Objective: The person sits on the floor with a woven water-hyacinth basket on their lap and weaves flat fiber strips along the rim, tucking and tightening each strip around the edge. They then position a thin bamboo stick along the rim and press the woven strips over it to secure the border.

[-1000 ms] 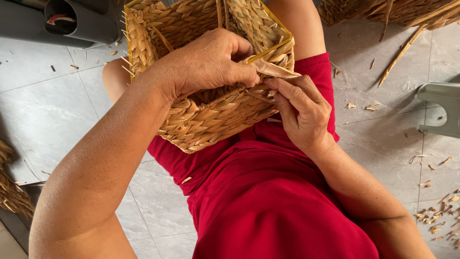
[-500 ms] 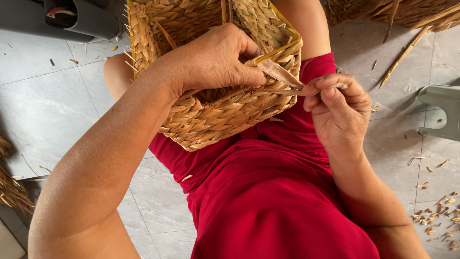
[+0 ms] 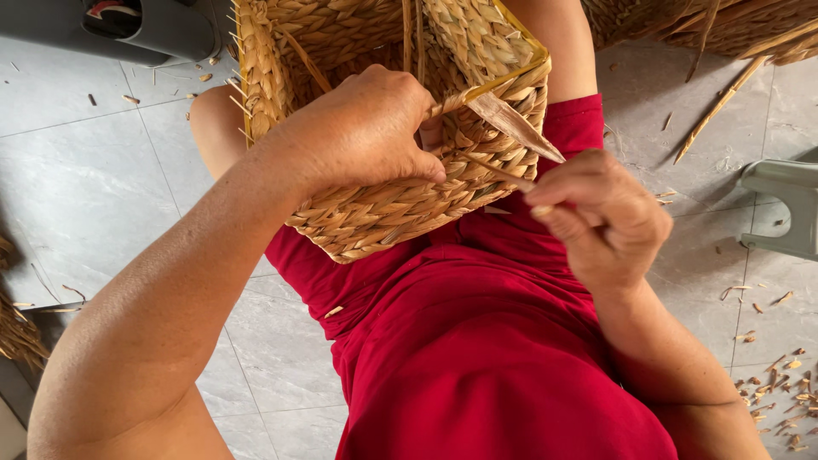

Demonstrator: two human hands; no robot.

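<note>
On the lap, woven basket (image 3: 383, 213) under left hand (image 3: 358, 128)

No packages, labels, signs or screens show in this view

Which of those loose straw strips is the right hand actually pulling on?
The thin strip running from the basket wall into the right hand. The broad flat strip above it juts free of the fingers.

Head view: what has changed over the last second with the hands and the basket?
The right hand has pulled away from the woven basket toward the right, drawing a thin straw strand taut in its grip. The left hand has stayed pressed on the basket's side, and the basket remains on the lap.
</note>
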